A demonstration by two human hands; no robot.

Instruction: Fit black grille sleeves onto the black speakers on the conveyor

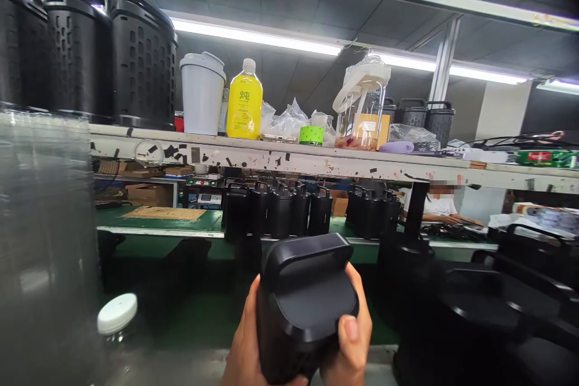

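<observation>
A black device (312, 307) with a looped handle on top is held up at the lower middle, tilted so its top faces me. My left hand (245, 338) wraps round its left side, the fingers partly hidden beneath it. On the right side my right hand (355, 332) grips it, with the thumb pressed on the front near the top edge. Both hands touch the device below its handle.
Above is a white shelf (280, 155) with black perforated units (143, 60), a white cup (202, 93) and a yellow bottle (245, 102). Similar black devices (281, 211) stand behind on a green surface. A white-capped bottle (117, 313) is lower left. Beyond, a person (438, 205) sits.
</observation>
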